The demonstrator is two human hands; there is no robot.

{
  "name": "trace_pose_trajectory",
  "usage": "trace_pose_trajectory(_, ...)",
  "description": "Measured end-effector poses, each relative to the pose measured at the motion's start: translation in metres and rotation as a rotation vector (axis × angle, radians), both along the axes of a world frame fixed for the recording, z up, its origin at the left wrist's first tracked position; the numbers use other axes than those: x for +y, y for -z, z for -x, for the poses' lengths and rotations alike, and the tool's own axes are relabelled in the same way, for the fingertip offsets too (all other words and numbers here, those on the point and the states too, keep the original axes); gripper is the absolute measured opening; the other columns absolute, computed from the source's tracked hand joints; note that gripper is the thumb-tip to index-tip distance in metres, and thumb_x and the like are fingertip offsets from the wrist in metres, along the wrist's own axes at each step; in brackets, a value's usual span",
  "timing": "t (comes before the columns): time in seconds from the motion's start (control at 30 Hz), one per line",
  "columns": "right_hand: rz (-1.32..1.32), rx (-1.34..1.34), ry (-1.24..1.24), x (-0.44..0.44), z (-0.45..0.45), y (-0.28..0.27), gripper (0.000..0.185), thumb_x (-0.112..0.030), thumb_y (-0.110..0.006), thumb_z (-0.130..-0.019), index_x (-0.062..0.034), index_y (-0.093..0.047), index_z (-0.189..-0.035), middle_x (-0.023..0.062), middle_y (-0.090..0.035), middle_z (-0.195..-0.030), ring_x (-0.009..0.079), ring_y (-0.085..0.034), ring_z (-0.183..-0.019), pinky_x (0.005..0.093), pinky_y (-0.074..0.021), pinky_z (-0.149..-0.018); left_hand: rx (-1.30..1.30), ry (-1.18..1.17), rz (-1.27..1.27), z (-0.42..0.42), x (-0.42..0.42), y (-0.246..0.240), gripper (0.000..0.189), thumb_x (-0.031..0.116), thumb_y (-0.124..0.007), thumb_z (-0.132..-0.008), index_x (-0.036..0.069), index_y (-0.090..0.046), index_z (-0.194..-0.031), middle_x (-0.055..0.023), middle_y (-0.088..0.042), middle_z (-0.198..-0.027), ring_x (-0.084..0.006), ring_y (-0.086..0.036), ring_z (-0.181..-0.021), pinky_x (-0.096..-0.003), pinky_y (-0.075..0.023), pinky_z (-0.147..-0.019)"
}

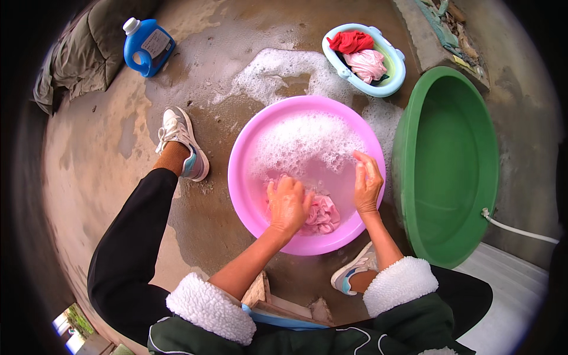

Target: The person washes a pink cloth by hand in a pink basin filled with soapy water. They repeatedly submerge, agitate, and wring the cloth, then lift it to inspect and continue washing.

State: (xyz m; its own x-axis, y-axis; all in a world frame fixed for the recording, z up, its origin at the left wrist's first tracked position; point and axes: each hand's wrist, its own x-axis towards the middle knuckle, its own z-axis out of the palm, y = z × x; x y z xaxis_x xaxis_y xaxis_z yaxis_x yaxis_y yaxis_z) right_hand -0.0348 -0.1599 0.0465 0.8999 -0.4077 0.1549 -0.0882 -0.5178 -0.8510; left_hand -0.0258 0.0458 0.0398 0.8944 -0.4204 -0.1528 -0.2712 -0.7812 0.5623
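A round pink plastic basin (239,195) with sudsy water stands on the wet floor before me. White foam (306,137) covers its far part. Pink wet cloth (325,215) lies bunched in the water at the near side. My left hand (288,202) rests on or just above this cloth, palm down with fingers spread; whether it grips any of it cannot be told. Above the basin's right side, my right hand (368,182) is raised with its fingers partly bent and nothing in it.
A light blue tub (332,57) with red cloth (351,41) and pale pink cloth (366,65) stands beyond the basin. At right, a large green tub (452,168) leans on its side near a white hose (523,230). A blue detergent jug (148,46) stands far left.
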Motion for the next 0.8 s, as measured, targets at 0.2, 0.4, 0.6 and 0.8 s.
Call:
trace_pose_trajectory(0.2, -0.298, -0.129, 0.288, 0.000, -0.012, 0.051, 0.034, -0.016, -0.042, -0.102, 0.0043, -0.052, -0.127, 0.0164, -0.059, -0.123, 0.0247, -0.056, -0.117, 0.0340, -0.0423, -0.101, 0.930, -1.047, 0.835, -0.037, 0.028, 0.007, 0.078, 0.064, -0.025, -0.097, -0.005, -0.034, -0.133, -0.0262, -0.044, -0.126, -0.0334, -0.054, -0.114, -0.0472, -0.0497, -0.091)
trace_pose_trajectory(0.4, -0.293, -0.190, 0.352, 0.014, -0.053, 0.064, 0.034, -0.018, -0.043, -0.102, 0.0028, -0.055, -0.125, 0.0150, -0.061, -0.122, 0.0231, -0.057, -0.116, 0.0338, -0.0415, -0.102, 1.336, -1.194, 1.376, -0.067, 0.033, 0.010, 0.096, 0.070, -0.020, -0.092, -0.003, 0.006, -0.149, -0.0287, -0.005, -0.154, -0.0444, -0.029, -0.138, -0.0563, -0.0405, -0.104)
trace_pose_trajectory(0.6, -0.443, -0.251, 0.331, 0.047, -0.101, 0.063, 0.035, -0.022, -0.042, -0.102, 0.0029, -0.060, -0.119, 0.0128, -0.065, -0.116, 0.0204, -0.059, -0.110, 0.0313, -0.0428, -0.097, 1.358, -1.214, 1.401, -0.088, 0.017, 0.009, 0.086, 0.066, -0.019, -0.095, 0.006, 0.007, -0.151, -0.0225, -0.006, -0.157, -0.0438, -0.018, -0.142, -0.0619, -0.0366, -0.104)
trace_pose_trajectory(0.8, -0.549, -0.195, 0.219, 0.088, -0.125, 0.062, 0.039, -0.026, -0.039, -0.103, 0.0044, -0.063, -0.112, 0.0110, -0.066, -0.105, 0.0179, -0.059, -0.098, 0.0313, -0.0451, -0.088, 1.347, -0.920, 1.567, -0.104, 0.015, 0.015, 0.065, 0.051, -0.019, -0.101, 0.007, -0.018, -0.149, -0.0170, -0.027, -0.152, -0.0394, -0.030, -0.139, -0.0606, -0.0325, -0.107)
